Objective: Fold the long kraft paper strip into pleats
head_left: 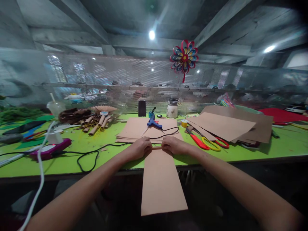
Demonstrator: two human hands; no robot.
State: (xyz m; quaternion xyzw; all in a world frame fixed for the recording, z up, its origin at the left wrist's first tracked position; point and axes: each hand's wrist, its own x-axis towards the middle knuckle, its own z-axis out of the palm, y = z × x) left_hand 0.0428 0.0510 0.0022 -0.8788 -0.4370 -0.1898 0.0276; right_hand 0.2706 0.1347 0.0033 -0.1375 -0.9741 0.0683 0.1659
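A long strip of brown kraft paper [162, 183] hangs over the table's front edge toward me. Its far end is rolled into a narrow tube between my hands. My left hand [142, 147] has its fingers curled round the left end of the roll. At the right end, my right hand [173, 145] grips it the same way. Just beyond both hands lies a stack of brown paper sheets [130, 128]. On that stack rests a blue glue gun [154, 122], its black cord trailing to the left.
Rolled paper tubes [96, 125] and a purple power strip [50, 149] lie to the left. Red-handled scissors [199, 141], yellow-handled scissors [211, 144] and larger paper sheets [228, 123] are on the right. A phone [141, 108] and a jug [172, 108] stand behind.
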